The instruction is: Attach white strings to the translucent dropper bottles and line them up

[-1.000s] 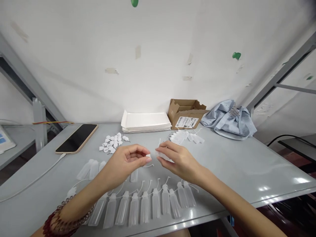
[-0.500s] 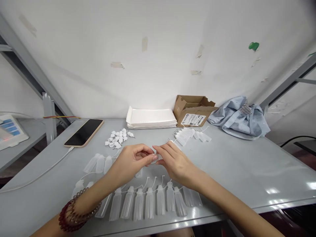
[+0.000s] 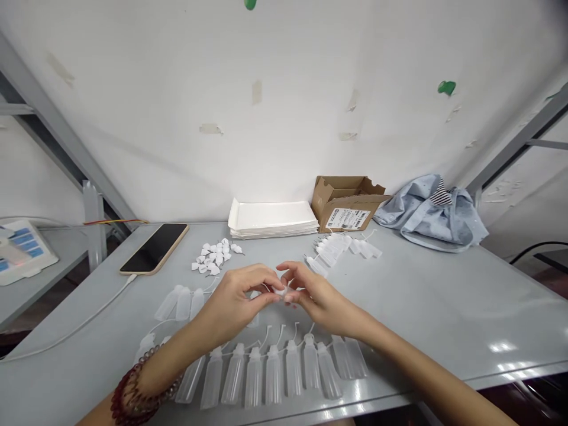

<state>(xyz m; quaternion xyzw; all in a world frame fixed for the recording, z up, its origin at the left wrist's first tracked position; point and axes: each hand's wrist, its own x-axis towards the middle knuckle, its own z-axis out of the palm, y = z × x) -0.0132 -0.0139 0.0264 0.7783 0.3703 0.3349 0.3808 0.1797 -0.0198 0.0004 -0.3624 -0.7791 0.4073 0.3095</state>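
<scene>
One small white plastic piece (image 3: pixel 280 291) is between the two hands, above the middle of the grey table (image 3: pixel 421 296). The left hand (image 3: pixel 242 293) grasps it from the left with thumb and fingers, and the right hand (image 3: pixel 317 296) pinches it from the right; the fingers cover most of it, so I cannot tell its shape.

Along the near edge of the table lie ten translucent plastic bottles (image 3: pixel 273 376) in a row, the leftmost partly behind the left forearm. Three more bottles lie side by side left of the left hand, one shows partly behind its fingers, and two are half hidden near the wrist.

Toward the far edge is a pile of white plastic caps with thin tips (image 3: pixel 215 255), about twenty. On the right of it lies one stack of flat white trays (image 3: pixel 273 218), beside one brown cardboard box (image 3: pixel 346 204). In front of the box is a group of capped bottles (image 3: pixel 331 248), which overlap too much to count. One black-screened phone (image 3: pixel 154 248) lies by the far left corner, and one light blue cloth (image 3: pixel 430 216) by the far right corner.
</scene>
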